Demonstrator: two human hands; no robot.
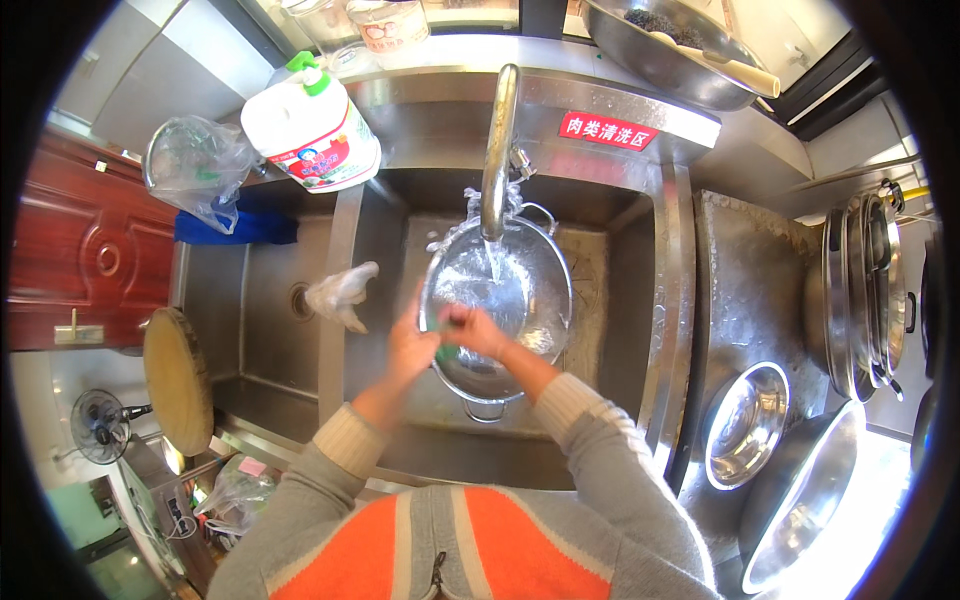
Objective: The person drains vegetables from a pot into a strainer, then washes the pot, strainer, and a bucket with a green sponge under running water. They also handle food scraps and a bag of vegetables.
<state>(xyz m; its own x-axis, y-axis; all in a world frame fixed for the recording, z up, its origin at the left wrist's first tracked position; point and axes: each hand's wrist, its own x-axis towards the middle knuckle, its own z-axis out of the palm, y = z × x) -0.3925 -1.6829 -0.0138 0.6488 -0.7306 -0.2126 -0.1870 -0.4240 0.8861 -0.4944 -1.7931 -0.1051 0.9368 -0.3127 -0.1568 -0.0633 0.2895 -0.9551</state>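
Observation:
A round stainless-steel pot (541, 311) with two loop handles stands in the middle sink basin (626, 315). From the curved faucet (496, 150) water runs into it. My left hand (411, 346) is at the pot's left rim, thumb inside and fingers outside, gripping it. Over the inside of the left wall, my right hand (478, 331) is blurred by motion, with its fingers closed on a green piece (448, 351) that looks like a scouring pad. Part of the green piece is hidden by the fingers.
A whitish wet cloth or glove (341, 296) hangs over the divider into the left basin (277, 277). A detergent jug (311, 135) stands behind. On the right counter are a steel bowl (748, 426), a large basin (806, 502) and stacked lids (862, 292). A round wooden board (176, 381) stands left.

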